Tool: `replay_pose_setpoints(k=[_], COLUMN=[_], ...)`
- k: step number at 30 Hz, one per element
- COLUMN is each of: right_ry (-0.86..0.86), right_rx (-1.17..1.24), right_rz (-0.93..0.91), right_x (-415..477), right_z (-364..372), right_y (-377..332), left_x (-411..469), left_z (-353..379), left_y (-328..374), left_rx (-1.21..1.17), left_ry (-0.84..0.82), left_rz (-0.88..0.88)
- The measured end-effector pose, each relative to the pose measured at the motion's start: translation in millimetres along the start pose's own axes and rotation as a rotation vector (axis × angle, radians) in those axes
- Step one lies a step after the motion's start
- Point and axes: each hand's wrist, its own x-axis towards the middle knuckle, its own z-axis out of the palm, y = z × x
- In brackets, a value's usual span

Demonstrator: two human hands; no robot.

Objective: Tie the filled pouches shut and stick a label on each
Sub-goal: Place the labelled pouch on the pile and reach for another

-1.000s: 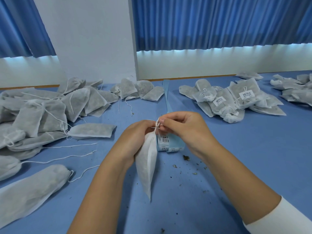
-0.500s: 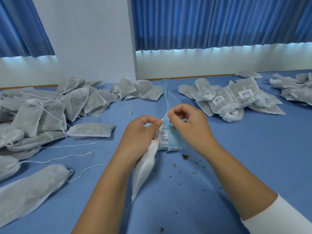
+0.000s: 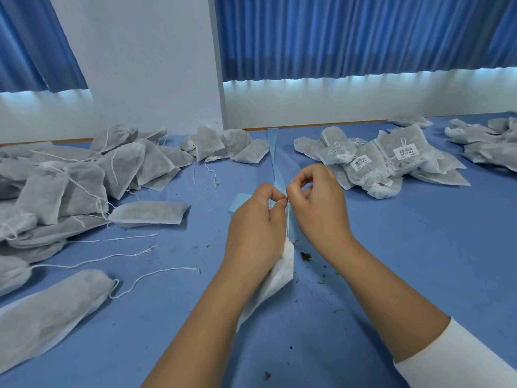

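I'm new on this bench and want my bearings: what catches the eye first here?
Two hands meet at centre: the left hand grips a white pouch while the right hand pinches its string. A sprawling heap of unlabelled pouches with loose strings fills the left side, and a smaller pile of labelled pouches lies at the far right.

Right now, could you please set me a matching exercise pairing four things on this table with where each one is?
Things:
1. labelled pouches
2. unlabelled pouches
3. white pouch
4. blue strip

Places:
A. gripped by the left hand, its drawstring pinched by the right hand
B. heaped on the right of the table
C. running up the middle toward the wall
D. heaped on the left, strings loose

Pairs: 1-B, 2-D, 3-A, 4-C.
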Motion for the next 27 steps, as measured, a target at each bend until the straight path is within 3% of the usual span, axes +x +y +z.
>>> replay_pose_setpoints(k=[2, 5, 9, 14, 17, 21, 27], right_ry=[-0.043, -0.055, -0.011, 0.049, 0.089, 0.065, -0.238], right_rx=[0.147, 0.304, 0.375, 0.403, 0.433, 0.378, -0.029], right_rz=[0.075, 0.165, 0.19, 0.161, 0.092, -0.125, -0.531], right_x=[4, 8, 9, 11, 9, -1, -17], right_z=[-2, -5, -7, -12, -15, -12, -2], right_y=[-3, -5, -5, -5, -10, -19, -16], left_x=[-1, 2, 8, 6, 8, 16, 18], left_z=[-2, -10, -32, -45, -43, -46, -57], left_y=[1, 4, 6, -2, -9, -16, -11], left_rx=[-0.057, -0.22, -0.414, -0.18, -0.053, -0.072, -0.398], left_ry=[0.034, 0.022, -0.243, -0.375, -0.266, -0.047, 0.127], left_rz=[-0.02, -0.192, -0.4, -0.312, -0.317, -0.333, -0.409])
